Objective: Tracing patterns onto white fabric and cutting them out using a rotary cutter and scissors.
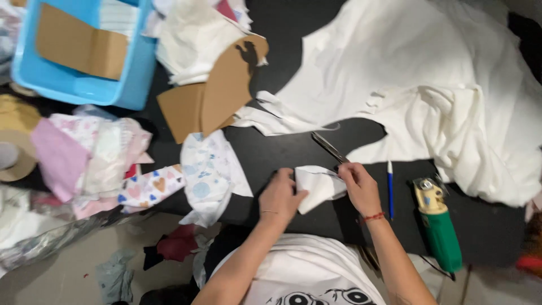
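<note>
Black table (293, 152); blue bin (84, 85) holds cardboard (79, 42).

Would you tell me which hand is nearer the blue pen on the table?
Right. The right hand sits just left of the blue pen; the left hand is farther left, beyond the white fabric piece.

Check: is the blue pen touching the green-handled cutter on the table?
Apart. The head view shows the blue pen lying upright right of the right hand, with a plain strip of dark table between it and the green-handled cutter.
</note>
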